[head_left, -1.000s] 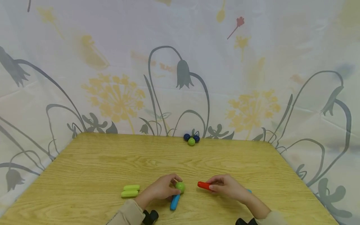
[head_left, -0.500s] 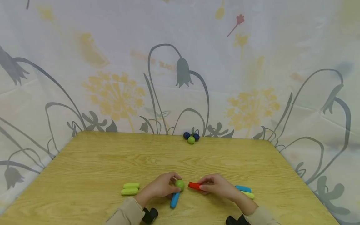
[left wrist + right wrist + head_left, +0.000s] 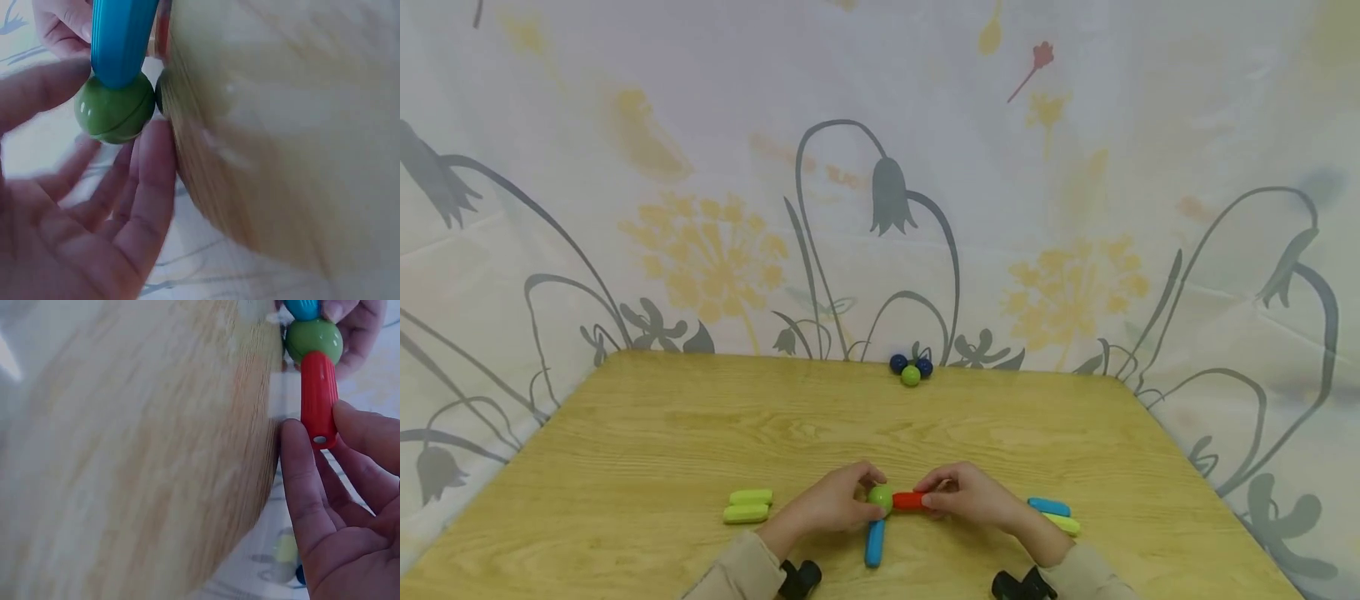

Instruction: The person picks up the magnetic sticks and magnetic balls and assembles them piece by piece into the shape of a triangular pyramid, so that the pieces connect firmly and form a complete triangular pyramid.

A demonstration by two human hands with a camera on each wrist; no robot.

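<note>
My left hand (image 3: 831, 498) holds a green ball (image 3: 881, 499) between thumb and fingers, low over the wooden table. A blue ribbed rod (image 3: 875, 543) joins the ball and points toward me; it looms large in the left wrist view. From the right, my right hand (image 3: 968, 500) pinches a red ribbed rod (image 3: 319, 394) between thumb and fingers. One end of the red rod meets the green ball. Its other end, facing the right wrist camera, shows a small silvery round spot (image 3: 320, 440).
Two yellow-green rods (image 3: 747, 505) lie side by side left of my left hand. A blue rod (image 3: 1049, 506) and a yellow-green rod (image 3: 1063, 523) lie beyond my right wrist. At the table's back edge sit two dark blue balls (image 3: 924, 367) and a green ball (image 3: 911, 376).
My right hand has moved left, bringing the red rod up against the green ball. The blue rod has swung slightly to the right at its near end. The left hand has stayed nearly in place.
</note>
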